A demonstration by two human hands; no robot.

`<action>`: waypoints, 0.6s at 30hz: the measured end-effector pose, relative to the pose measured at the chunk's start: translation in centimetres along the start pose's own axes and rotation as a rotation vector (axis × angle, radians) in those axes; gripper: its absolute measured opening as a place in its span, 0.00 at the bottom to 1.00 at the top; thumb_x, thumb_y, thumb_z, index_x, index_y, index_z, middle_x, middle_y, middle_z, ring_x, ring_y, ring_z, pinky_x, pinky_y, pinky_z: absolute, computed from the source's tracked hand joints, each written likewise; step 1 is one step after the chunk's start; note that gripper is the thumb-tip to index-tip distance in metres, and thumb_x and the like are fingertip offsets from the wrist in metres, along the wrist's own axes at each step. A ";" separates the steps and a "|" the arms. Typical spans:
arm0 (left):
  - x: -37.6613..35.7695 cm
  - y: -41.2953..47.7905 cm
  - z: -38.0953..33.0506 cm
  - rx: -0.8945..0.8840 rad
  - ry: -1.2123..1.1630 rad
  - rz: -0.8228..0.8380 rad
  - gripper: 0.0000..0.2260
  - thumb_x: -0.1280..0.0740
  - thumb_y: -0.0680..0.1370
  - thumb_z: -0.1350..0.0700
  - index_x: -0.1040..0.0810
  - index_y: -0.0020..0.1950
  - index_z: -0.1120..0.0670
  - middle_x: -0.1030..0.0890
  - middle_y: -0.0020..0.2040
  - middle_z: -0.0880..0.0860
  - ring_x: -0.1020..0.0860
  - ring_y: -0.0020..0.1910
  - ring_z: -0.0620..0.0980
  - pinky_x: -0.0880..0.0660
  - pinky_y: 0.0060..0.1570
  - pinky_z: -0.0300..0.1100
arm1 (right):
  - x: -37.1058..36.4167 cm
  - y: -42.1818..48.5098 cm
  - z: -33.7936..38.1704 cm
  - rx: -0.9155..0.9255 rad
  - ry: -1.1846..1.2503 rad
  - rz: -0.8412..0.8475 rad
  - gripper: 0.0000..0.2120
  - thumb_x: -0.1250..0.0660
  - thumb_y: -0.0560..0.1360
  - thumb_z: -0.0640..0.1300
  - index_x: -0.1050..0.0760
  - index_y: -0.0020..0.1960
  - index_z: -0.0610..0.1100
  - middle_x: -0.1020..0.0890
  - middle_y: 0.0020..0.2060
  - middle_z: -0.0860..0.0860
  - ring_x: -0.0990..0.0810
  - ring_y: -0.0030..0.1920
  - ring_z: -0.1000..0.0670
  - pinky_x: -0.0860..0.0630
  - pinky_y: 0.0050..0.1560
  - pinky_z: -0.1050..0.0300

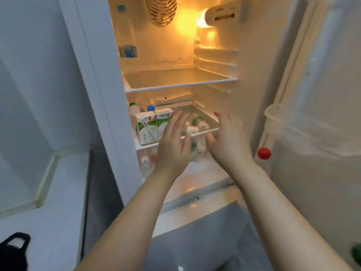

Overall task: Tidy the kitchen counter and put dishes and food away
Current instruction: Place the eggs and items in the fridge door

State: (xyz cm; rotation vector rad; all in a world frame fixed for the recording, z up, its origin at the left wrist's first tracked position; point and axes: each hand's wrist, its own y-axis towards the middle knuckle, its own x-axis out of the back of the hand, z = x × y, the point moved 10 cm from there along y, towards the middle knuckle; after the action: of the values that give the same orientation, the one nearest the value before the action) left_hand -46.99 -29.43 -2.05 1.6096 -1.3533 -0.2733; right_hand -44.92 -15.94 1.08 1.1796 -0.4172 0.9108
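1. The fridge (195, 55) stands open with its light on, and the person faces the inside with both bare arms stretched forward.
2. The left hand (172, 141) is open, fingers spread and apart, holding nothing; it hangs just in front of the lower shelf (207, 119).
3. The right hand (227, 137) is also open and empty, palm turned inward, close to the front edge of that shelf. Whether it touches the edge cannot be told because of blur.
4. Food is already stored: two green-and-white cartons (154, 125) stand upright side by side at the left of the lower shelf, with two bottles (141, 110) just behind them, and small green-and-white packs (197, 124) lie to their right, between the hands.
5. The upper shelf (175, 79) holds nothing. A red-capped bottle (263, 155) sits in the door (312, 114) at the right.
6. Judging from the empty hands at the shelf, an item has probably just gone in, or the contents are being arranged.
7. The counter (62, 192) at the left shows only a bare stretch and a dark object (13, 251) at the corner, so what dishes remain there cannot be judged. The fridge door is not yet closed.
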 end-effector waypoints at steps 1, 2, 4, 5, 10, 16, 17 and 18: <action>-1.1 1.0 -0.4 -0.020 -0.032 -0.002 0.20 0.45 0.79 0.55 0.30 0.70 0.59 0.31 0.71 0.57 0.37 0.71 0.48 0.44 0.70 0.32 | 1.1 0.3 -0.6 -0.009 -0.027 -0.028 0.21 0.36 0.71 0.38 0.29 0.64 0.38 0.25 0.59 0.41 0.29 0.60 0.39 0.34 0.60 0.49; -2.2 1.8 -0.8 -0.038 -0.071 0.005 0.20 0.44 0.78 0.56 0.30 0.69 0.59 0.31 0.71 0.56 0.36 0.70 0.46 0.44 0.69 0.29 | 2.2 0.6 -1.1 -0.009 -0.053 -0.061 0.21 0.36 0.70 0.39 0.28 0.63 0.37 0.25 0.58 0.40 0.28 0.59 0.38 0.32 0.59 0.46; -4.3 3.5 -1.7 -0.063 -0.142 0.031 0.20 0.43 0.78 0.56 0.29 0.69 0.59 0.30 0.70 0.56 0.35 0.69 0.45 0.44 0.68 0.28 | 4.3 1.1 -1.8 0.007 -0.135 -0.131 0.21 0.37 0.68 0.40 0.27 0.61 0.36 0.23 0.55 0.39 0.25 0.55 0.36 0.26 0.56 0.43; -5.5 4.2 -2.3 -0.084 -0.178 0.051 0.20 0.43 0.78 0.56 0.28 0.68 0.59 0.29 0.69 0.56 0.34 0.68 0.45 0.43 0.67 0.28 | 5.3 1.3 -2.3 0.003 -0.198 -0.157 0.21 0.36 0.67 0.39 0.26 0.59 0.36 0.22 0.52 0.38 0.24 0.52 0.36 0.25 0.53 0.42; -10.2 6.7 -7.2 -0.249 -0.319 0.158 0.15 0.42 0.77 0.61 0.23 0.61 0.62 0.22 0.61 0.58 0.29 0.61 0.48 0.36 0.64 0.33 | 9.4 2.1 -5.1 -0.135 -0.404 -0.198 0.15 0.39 0.65 0.39 0.22 0.48 0.36 0.20 0.44 0.39 0.23 0.45 0.36 0.24 0.45 0.46; -15.2 6.4 -12.2 -0.381 -0.493 0.299 0.12 0.41 0.76 0.62 0.18 0.52 0.60 0.19 0.55 0.56 0.24 0.58 0.52 0.32 0.62 0.36 | 14.7 0.0 -8.4 -0.332 -0.630 -0.261 0.10 0.38 0.70 0.37 0.21 0.48 0.36 0.19 0.45 0.40 0.24 0.48 0.37 0.25 0.46 0.46; -15.6 6.0 -13.0 -0.413 -0.513 0.311 0.12 0.40 0.76 0.62 0.18 0.50 0.60 0.19 0.54 0.56 0.24 0.59 0.52 0.31 0.61 0.41 | 15.5 -0.6 -8.9 -0.366 -0.653 -0.266 0.10 0.38 0.71 0.37 0.21 0.50 0.37 0.19 0.46 0.41 0.25 0.50 0.37 0.26 0.48 0.47; -15.9 5.6 -13.8 -0.455 -0.530 0.314 0.12 0.40 0.76 0.62 0.18 0.49 0.60 0.19 0.53 0.56 0.25 0.58 0.52 0.30 0.61 0.44 | 16.3 -1.2 -9.5 -0.416 -0.666 -0.268 0.10 0.38 0.73 0.38 0.22 0.51 0.38 0.19 0.48 0.42 0.26 0.52 0.38 0.27 0.49 0.47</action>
State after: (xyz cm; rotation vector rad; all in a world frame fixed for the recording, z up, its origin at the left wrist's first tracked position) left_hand -46.63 -8.17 2.86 0.9581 -1.7598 -0.7931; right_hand -35.92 -1.01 8.48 1.0916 -0.9113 0.1588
